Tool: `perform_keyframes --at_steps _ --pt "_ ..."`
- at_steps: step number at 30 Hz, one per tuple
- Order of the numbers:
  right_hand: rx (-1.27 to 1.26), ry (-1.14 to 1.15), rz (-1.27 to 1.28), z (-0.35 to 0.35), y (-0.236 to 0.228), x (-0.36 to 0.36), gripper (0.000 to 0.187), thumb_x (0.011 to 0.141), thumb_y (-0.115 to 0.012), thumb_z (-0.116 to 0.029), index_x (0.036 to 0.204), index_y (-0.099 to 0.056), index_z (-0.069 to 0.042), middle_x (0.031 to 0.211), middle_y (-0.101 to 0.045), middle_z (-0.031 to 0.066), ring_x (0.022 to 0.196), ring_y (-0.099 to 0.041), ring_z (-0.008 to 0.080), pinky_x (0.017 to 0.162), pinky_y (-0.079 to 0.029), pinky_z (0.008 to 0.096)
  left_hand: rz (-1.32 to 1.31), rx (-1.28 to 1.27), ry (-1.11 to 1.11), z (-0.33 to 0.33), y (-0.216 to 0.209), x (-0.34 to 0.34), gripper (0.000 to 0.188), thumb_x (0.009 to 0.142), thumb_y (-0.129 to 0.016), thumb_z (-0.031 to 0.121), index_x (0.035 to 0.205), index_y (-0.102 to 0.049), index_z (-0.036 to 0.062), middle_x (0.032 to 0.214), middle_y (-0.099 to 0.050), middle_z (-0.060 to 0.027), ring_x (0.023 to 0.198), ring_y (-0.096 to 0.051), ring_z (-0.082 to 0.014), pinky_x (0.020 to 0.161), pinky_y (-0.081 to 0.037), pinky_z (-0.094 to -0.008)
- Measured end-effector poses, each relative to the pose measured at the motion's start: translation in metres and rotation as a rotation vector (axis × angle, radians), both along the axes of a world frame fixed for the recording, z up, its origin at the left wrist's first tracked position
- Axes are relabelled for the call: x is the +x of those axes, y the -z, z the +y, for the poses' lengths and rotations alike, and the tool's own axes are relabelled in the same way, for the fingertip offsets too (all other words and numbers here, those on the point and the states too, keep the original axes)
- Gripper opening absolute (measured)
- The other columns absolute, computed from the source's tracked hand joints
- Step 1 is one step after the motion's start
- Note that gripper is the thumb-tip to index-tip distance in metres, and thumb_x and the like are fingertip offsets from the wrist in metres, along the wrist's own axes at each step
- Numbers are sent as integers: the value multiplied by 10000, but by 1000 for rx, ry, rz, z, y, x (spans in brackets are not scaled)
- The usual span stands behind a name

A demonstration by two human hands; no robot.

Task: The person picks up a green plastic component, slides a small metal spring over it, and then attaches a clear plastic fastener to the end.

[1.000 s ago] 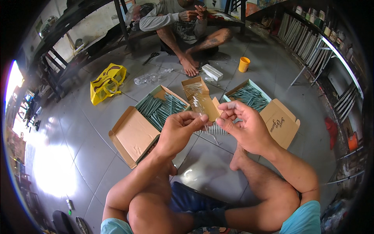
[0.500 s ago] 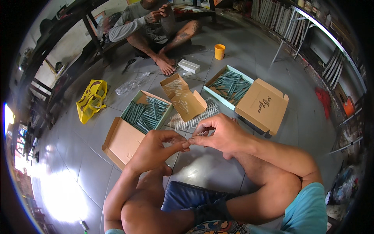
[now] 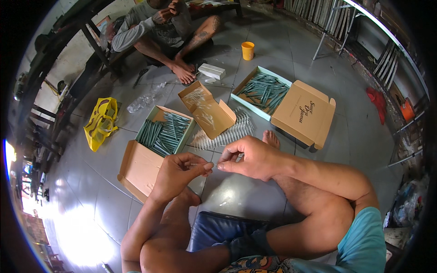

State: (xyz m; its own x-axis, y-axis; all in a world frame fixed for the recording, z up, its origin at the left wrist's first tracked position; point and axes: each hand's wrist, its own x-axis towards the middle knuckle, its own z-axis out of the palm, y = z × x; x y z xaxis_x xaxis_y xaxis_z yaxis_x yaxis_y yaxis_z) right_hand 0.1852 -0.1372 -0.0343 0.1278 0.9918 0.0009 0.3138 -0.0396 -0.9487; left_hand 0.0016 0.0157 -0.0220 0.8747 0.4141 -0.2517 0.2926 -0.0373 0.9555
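Note:
My left hand point(image 3: 180, 175) and my right hand point(image 3: 255, 157) are raised in front of me, fingertips a small gap apart. Both are closed in a pinch. Something thin and pale shows in the left fingers, and a small pale bit in the right; neither is clear enough to name. Beyond them, rows of slim clear pieces point(image 3: 227, 135) lie on the floor, partly under a small brown cardboard box point(image 3: 224, 119) that holds more thin clear pieces. Left of this stands an open box point(image 3: 139, 166) full of dark green sticks point(image 3: 159, 135).
Another open box point(image 3: 307, 109) of green sticks lies to the right. Farther off are an orange cup point(image 3: 247, 51), a white carton point(image 3: 211, 71), a clear plastic bottle point(image 3: 142, 101) and a yellow bag point(image 3: 102, 123). Across from me a person point(image 3: 159, 36) sits cross-legged. Under my legs is a blue cushion point(image 3: 218, 230).
My fingertips, touching before, have come slightly apart. The view has shifted a little, so the boxes and the other person sit farther left in it.

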Motion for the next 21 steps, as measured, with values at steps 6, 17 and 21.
perform_keyframes --at_steps 6,17,21 --pt "15 -21 12 3 -7 -1 241 878 -754 -181 1016 -707 10 859 -724 55 816 -676 102 785 -547 240 33 32 108 -2 -2 0 228 927 -701 169 1002 -694 -46 883 -723 -80 812 -672 -111 739 -539 -248" --pt "-98 -65 43 3 -12 -1 228 840 -791 -195 952 -731 -5 856 -732 70 776 -670 95 749 -535 233 1 94 52 -6 -3 -2 227 909 -717 173 979 -707 -42 851 -724 -72 790 -674 -99 714 -536 -243" --pt "-102 4 -40 -1 -22 1 263 827 -794 -279 931 -748 -42 844 -742 64 766 -684 103 714 -530 240 -3 208 -29 -12 -10 2 222 863 -762 205 912 -737 -10 792 -733 -64 747 -675 -89 714 -534 -246"
